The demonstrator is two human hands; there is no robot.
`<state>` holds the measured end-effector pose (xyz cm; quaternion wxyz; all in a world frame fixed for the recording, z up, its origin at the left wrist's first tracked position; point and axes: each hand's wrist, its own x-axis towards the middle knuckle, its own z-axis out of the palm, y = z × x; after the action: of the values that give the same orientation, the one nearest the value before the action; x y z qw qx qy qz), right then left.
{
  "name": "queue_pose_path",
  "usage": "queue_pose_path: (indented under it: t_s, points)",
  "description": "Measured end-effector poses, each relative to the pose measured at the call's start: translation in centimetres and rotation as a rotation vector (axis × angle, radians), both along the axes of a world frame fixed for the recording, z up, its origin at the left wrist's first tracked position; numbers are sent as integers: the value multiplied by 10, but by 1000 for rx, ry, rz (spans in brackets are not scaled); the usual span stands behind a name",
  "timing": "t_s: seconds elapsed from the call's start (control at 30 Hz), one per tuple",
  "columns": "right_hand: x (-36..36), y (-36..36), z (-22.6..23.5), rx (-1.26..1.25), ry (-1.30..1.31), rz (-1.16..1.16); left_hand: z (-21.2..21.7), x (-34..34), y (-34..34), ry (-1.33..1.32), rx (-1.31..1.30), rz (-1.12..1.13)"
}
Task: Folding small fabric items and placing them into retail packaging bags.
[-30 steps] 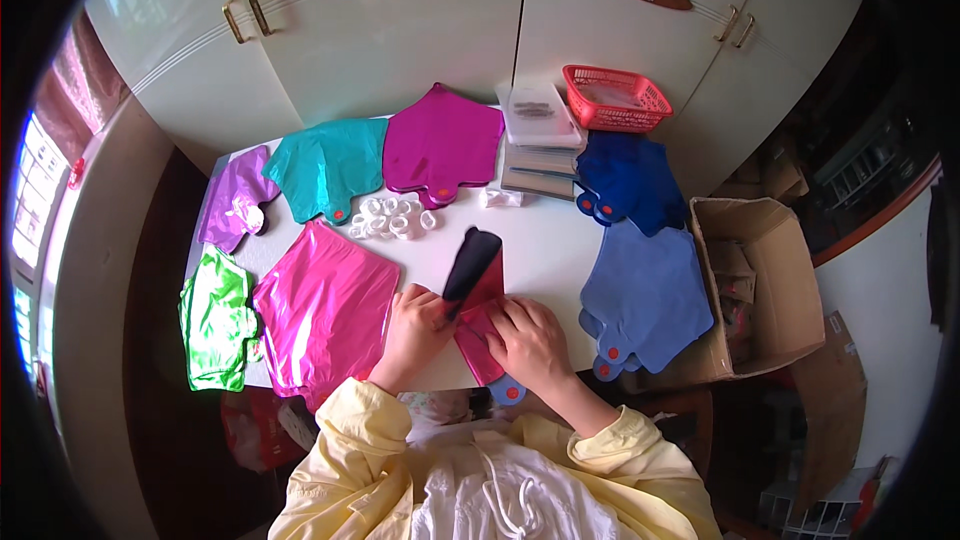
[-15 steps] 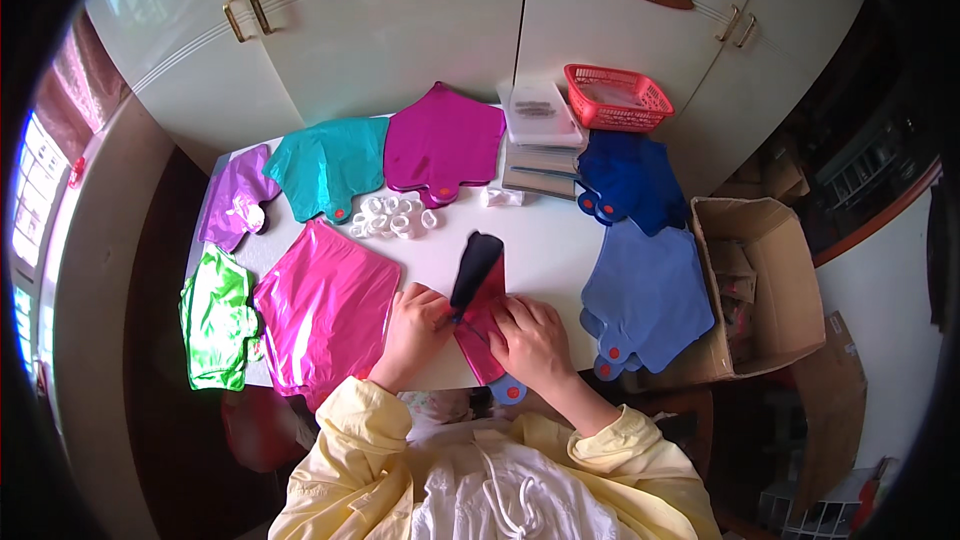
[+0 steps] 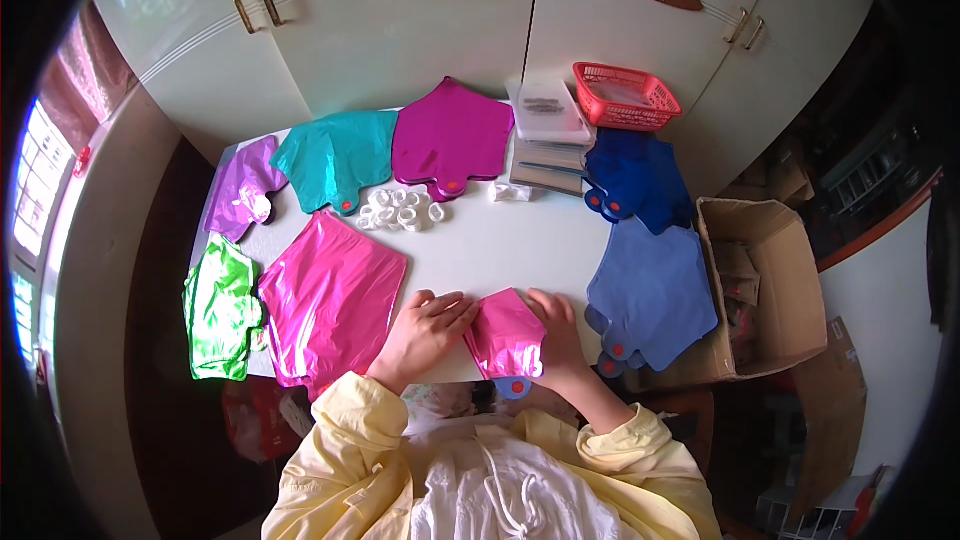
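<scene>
Overhead, a white table (image 3: pixel 500 240) is seen set against cream cupboard doors (image 3: pixel 400 30) with brass handles; a window (image 3: pixel 35 170) is glimpsed at the left, and an open cardboard box (image 3: pixel 770 290) stands just beside the table's right edge. Seven flat foil balloons or stacks are laid around the tabletop: one purple (image 3: pixel 242 190), one teal (image 3: pixel 335 160), one magenta (image 3: pixel 450 138), one dark blue (image 3: pixel 635 175), one paler blue (image 3: pixel 650 290), one green (image 3: pixel 220 308) and one large pink (image 3: pixel 330 305). One heap of small white rings (image 3: pixel 398 210), one red basket (image 3: pixel 625 95) and one clear lidded box (image 3: pixel 545 110) are also counted. An eighth, small pink balloon (image 3: pixel 507 335) is pressed flat at the near edge, between the two hands: the left hand (image 3: pixel 425 330) and right hand (image 3: pixel 558 330) are laid on its sides, fingers extended and nearly flat, nothing gripped.
</scene>
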<state>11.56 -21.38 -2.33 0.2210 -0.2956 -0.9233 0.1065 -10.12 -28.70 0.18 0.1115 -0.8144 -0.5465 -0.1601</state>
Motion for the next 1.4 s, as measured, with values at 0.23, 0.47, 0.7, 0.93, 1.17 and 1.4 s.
queue_pose_path:
  t_s: [0.23,0.47,0.7,0.93,1.17,1.4]
  points:
    - [2,-5,1,1,-104,-34,3,0,-5,76,-56,-9]
    - [14,14,9,-84,-41,105,7,6,-12,86,-92,37]
    - [-7,51,27,-144,194,310,5,10,-14,117,-91,59]
    - [-14,65,3,12,125,505,5,11,-16,99,-112,58]
    - [-12,58,1,-43,112,436,8,15,-28,56,-186,97]
    - [2,47,2,-8,-7,400,12,26,-48,-166,-226,-66]
